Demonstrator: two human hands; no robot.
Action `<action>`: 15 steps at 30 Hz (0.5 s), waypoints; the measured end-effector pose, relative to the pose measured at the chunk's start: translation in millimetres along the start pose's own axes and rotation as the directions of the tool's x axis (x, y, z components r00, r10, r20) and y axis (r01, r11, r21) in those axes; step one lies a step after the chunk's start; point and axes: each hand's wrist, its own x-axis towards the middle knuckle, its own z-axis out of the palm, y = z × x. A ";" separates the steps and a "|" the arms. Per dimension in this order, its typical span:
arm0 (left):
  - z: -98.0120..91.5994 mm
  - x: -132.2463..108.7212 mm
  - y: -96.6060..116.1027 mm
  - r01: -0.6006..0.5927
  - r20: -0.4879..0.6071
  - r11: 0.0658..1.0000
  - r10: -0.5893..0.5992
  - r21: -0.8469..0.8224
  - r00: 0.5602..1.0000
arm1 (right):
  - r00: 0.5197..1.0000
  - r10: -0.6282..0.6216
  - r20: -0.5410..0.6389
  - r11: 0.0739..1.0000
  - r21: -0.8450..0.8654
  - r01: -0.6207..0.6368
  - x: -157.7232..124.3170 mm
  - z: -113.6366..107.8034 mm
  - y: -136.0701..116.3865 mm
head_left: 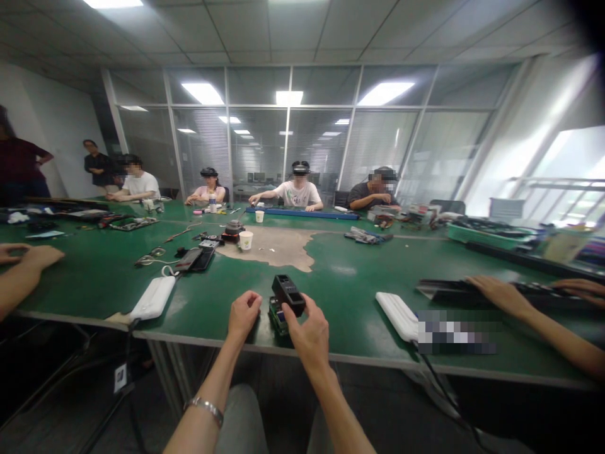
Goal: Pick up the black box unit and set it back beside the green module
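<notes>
My right hand [312,331] grips a black box-shaped housing [287,291] with openings in its top face, thumb on the near side and fingers on the right. Just below and left of it is a small green circuit board assembly [277,317] near the table's front edge; whether it is joined to the housing I cannot tell. My left hand [244,315] is to the left of the board, apart from it. Its fingers are curled and pressed together, hiding whatever may be between them.
A white power bank [154,297] lies left, another white power bank [397,316] right. Paper cups [246,241] and dark device parts [196,257] stand farther in on the green table [350,302]. Co-workers' hands [501,296] rest at both sides; several people sit opposite.
</notes>
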 end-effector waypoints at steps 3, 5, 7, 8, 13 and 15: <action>0.8 -0.2 -0.7 0.001 -0.013 1.000 -0.001 -0.002 1.000 | 0.999 0.028 -0.034 0.999 -0.026 -0.029 8.7 -4.6 14.3; 1.4 0.3 -0.6 0.000 -0.016 1.000 0.000 -0.005 1.000 | 0.999 0.027 -0.038 0.997 -0.074 -0.029 11.0 -4.7 27.0; 1.6 0.8 -0.2 0.004 -0.011 1.000 -0.004 -0.001 1.000 | 0.999 0.021 -0.026 0.993 -0.119 -0.024 10.4 -2.1 39.6; 1.6 1.1 -0.1 0.007 -0.009 1.000 -0.007 0.002 1.000 | 1.000 0.022 -0.017 0.990 -0.137 -0.024 9.2 -0.1 45.0; 1.4 1.9 -1.5 0.010 -0.004 1.000 -0.009 0.011 1.000 | 0.999 0.047 0.009 0.978 -0.203 -0.044 1.4 9.0 58.3; 1.8 2.3 -2.6 0.007 -0.007 1.000 -0.007 0.017 1.000 | 0.999 0.045 0.019 0.975 -0.219 -0.040 -1.1 9.8 58.6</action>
